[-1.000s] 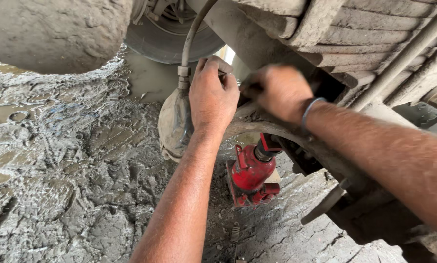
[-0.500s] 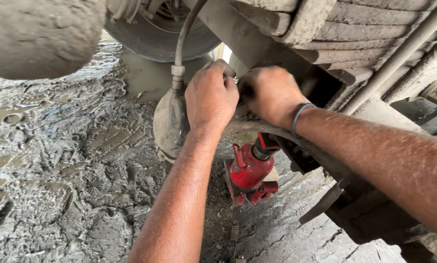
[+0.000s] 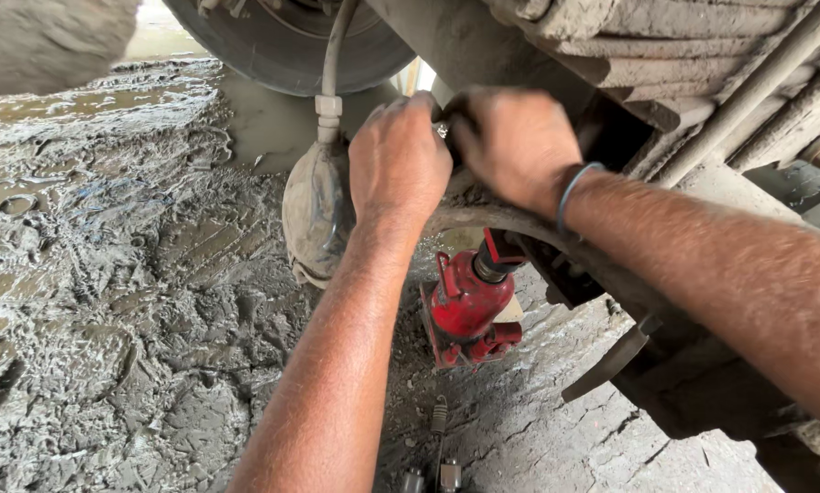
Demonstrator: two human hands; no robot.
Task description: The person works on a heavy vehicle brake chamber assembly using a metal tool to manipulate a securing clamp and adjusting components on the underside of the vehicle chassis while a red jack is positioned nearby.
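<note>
Red jack (image 3: 469,306) stands on muddy ground (image 3: 109,301) under the axle (image 3: 483,219). Left hand (image 3: 399,164) and right hand (image 3: 515,146) are both clenched on a small metal part (image 3: 443,131) above it; I cannot tell what it is.

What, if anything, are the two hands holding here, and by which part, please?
It cannot be told: the left hand and right hand close together on a muddy part under the vehicle, hiding it.
</note>
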